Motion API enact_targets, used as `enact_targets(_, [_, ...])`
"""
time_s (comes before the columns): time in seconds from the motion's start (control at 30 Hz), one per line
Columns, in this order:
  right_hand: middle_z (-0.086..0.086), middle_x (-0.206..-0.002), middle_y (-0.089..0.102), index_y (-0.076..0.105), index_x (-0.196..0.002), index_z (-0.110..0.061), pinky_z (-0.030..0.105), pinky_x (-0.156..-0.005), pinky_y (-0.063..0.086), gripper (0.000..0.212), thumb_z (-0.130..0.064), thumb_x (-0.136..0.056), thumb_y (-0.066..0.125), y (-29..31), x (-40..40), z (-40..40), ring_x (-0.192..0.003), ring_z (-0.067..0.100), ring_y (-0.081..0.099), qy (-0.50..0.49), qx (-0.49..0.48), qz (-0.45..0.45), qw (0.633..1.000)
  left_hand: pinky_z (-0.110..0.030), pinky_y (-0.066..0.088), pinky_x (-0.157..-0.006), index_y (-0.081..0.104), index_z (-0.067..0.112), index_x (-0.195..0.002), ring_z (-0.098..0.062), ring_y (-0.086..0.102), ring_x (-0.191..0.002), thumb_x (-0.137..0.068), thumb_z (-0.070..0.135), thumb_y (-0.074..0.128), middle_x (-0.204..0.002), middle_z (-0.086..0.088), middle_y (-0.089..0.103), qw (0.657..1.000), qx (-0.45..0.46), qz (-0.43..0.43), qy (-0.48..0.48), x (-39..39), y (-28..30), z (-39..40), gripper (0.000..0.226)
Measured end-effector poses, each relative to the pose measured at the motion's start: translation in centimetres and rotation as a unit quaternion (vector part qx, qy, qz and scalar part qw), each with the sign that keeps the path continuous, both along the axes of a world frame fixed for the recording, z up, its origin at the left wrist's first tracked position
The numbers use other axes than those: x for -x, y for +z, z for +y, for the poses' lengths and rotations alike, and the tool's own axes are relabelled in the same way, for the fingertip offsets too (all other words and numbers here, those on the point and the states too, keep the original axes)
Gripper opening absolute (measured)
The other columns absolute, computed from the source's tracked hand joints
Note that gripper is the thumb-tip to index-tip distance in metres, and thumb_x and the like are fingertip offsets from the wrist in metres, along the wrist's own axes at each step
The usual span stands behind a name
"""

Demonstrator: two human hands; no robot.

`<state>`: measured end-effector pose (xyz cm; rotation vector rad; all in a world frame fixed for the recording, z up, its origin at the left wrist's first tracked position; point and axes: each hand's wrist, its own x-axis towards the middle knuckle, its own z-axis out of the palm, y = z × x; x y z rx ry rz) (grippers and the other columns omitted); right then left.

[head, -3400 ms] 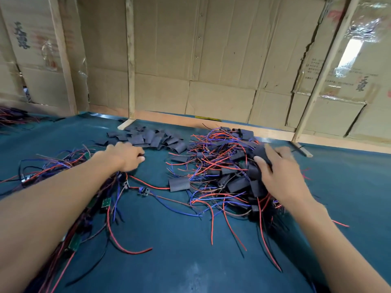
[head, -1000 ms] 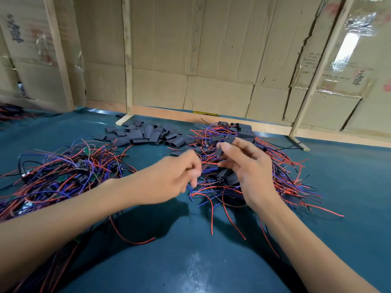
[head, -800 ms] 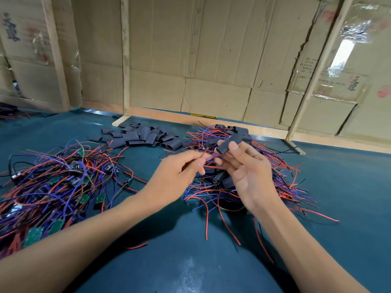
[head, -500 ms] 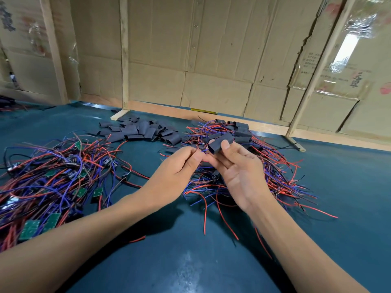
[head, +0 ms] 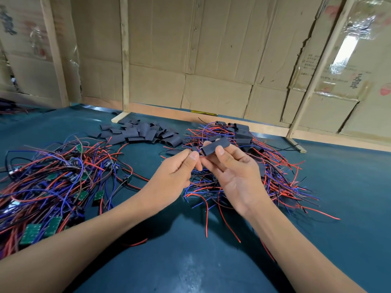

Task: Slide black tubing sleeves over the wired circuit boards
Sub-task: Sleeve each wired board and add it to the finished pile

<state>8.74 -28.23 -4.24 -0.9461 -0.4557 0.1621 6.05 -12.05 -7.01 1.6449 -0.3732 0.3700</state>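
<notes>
One flattened black tubing sleeve [head: 214,145] sits pinched in the right hand [head: 234,172], raised over the teal table [head: 190,261]. Left hand [head: 176,173] pinches thin blue wires [head: 197,154] at the sleeve's near-left mouth. Unsleeved green circuit boards [head: 40,229] lie near left, loose black sleeves [head: 146,133] far centre. Printing on the cardboard wall [head: 213,60] is unreadable.

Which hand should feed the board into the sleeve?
Left. The left hand already pinches the wired piece right at the open end of the sleeve. The right hand grips that sleeve, so it likely just steadies.
</notes>
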Motion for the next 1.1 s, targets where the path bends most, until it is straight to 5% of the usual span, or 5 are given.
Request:
enact_targets(0.27, [0.028,-0.111,0.068,0.066,-0.087,-0.002,0.048,-0.099,0.055,0.003,-0.001,-0.087,0.063,-0.2,0.1,0.1,-0.105,0.040,0.064,0.013,0.002,-0.014,1.000,-0.027,0.023,-0.052,0.056,0.011,-0.078,-0.016,0.018,-0.055,-0.102,0.038,0.043,-0.063,-0.001,0.018,0.999,0.042,0.018,-0.020,0.2,0.3,0.0,0.039])
enact_targets(0.4, [0.032,-0.118,0.049,0.057,-0.091,-0.001,0.044,-0.096,0.056,0.009,-0.003,-0.085,0.064,-0.1,0.1,0.0,-0.109,0.044,0.056,0.044,-0.017,0.012,0.999,-0.025,0.024,-0.052,0.058,0.008,-0.074,-0.015,0.019,-0.054,-0.104,0.023,0.046,-0.062,-0.005,0.017,0.999,0.044,0.025,-0.018,0.3,0.5,0.0,0.036])
enact_targets(0.77, [0.021,-0.094,0.059,0.061,-0.089,-0.001,0.049,-0.098,0.054,0.019,-0.008,-0.078,0.075,-0.7,-0.4,-0.2,-0.087,0.031,0.064,0.067,-0.014,0.012,0.998,-0.036,0.020,-0.056,0.054,0.022,-0.070,-0.014,0.019,-0.054,-0.106,0.036,0.042,-0.057,0.011,0.023,0.998,0.037,0.023,-0.040,0.5,0.6,0.0,0.040])
enact_targets(0.9, [0.026,-0.094,0.049,0.064,-0.091,-0.001,0.060,-0.103,0.048,0.011,0.000,-0.083,0.071,-0.9,-0.6,0.1,-0.089,0.038,0.061,0.020,0.005,-0.004,1.000,-0.032,0.020,-0.053,0.056,0.010,-0.081,-0.010,0.020,-0.051,-0.100,0.046,0.041,-0.055,0.013,0.024,0.999,0.034,0.022,-0.031,0.5,0.5,-0.1,0.043])
enact_targets(1.1, [0.027,-0.080,0.060,0.067,-0.098,-0.001,0.044,-0.079,0.055,0.030,-0.009,-0.071,0.078,-1.0,-0.9,0.2,-0.073,0.033,0.064,-0.125,0.075,-0.049,0.988,-0.022,0.027,-0.050,0.066,0.004,-0.095,-0.011,0.027,-0.054,-0.101,0.045,0.037,-0.064,0.000,0.033,0.999,0.007,0.026,-0.033,0.5,0.4,-0.5,0.050])
